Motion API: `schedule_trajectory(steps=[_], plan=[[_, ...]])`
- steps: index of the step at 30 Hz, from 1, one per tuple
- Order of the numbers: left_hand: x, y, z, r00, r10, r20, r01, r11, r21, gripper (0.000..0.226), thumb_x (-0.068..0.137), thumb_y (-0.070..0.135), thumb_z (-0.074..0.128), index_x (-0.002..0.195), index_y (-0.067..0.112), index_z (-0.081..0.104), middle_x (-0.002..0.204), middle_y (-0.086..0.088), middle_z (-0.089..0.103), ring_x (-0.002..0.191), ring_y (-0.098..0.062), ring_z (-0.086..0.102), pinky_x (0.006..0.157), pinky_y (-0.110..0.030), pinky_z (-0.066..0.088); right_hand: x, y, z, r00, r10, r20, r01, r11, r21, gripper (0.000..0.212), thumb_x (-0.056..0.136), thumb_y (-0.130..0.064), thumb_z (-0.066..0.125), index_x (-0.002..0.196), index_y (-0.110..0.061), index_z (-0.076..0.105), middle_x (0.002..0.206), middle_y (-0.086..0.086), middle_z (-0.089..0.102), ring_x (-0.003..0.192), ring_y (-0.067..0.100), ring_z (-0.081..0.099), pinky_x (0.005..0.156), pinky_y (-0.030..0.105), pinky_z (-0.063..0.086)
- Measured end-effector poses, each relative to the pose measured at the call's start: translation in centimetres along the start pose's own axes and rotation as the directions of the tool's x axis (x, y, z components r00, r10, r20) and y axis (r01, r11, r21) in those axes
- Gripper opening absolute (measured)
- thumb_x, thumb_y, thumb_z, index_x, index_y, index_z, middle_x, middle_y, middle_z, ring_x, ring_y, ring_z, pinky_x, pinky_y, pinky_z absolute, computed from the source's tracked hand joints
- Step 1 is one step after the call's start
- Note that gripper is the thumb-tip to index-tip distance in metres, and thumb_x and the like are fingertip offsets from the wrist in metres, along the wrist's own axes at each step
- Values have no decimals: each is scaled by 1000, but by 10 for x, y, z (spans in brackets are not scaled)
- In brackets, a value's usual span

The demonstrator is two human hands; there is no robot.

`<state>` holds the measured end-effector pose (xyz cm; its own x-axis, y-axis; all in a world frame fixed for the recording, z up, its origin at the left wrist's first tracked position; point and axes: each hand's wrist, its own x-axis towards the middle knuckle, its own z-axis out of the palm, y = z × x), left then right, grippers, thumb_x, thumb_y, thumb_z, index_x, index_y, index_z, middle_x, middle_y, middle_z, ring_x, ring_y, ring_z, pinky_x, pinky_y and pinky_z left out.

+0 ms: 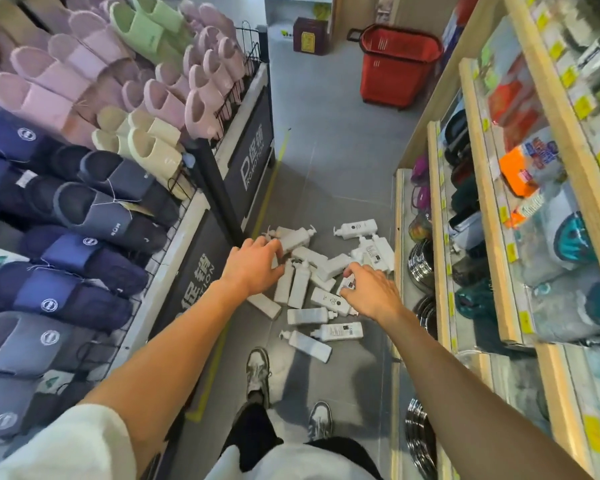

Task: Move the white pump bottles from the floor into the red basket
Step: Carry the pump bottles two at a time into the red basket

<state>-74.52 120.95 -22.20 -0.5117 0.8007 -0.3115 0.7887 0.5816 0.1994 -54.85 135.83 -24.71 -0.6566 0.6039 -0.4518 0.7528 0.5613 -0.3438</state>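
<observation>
Hands: left hand (253, 263), right hand (371, 289) spread, empty, above bottles (300, 284).
Advice: grip bodies, not pumps; basket (399, 64) stands well off.

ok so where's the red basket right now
In the head view the red basket stands on the floor at the far end of the aisle, upper right, between a dark red box and the wooden shelving.
</observation>
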Motion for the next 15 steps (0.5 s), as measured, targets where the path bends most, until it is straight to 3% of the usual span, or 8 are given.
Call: schedule_trajectory(steps=[10, 15], plan=[[101, -60, -47, 990, 139, -10, -138, 986, 93, 38, 97, 45, 54, 129, 27, 50, 130, -4, 53, 124, -30, 48, 100, -49, 39, 79, -66, -12, 992, 125, -13, -126, 987, -98, 36, 96, -37, 57, 130, -25, 52, 135, 4, 56, 127, 30, 49, 103, 47, 38], [134, -92, -48, 989, 150, 14, -151, 986, 77, 37, 97, 46, 53, 129, 27, 50, 130, -3, 53, 123, -31, 49, 101, -50, 39, 114, -97, -7, 992, 120, -37, -123, 987, -99, 36, 95, -42, 58, 126, -25, 54, 130, 6, 59, 122, 32, 52, 95, 44, 42]])
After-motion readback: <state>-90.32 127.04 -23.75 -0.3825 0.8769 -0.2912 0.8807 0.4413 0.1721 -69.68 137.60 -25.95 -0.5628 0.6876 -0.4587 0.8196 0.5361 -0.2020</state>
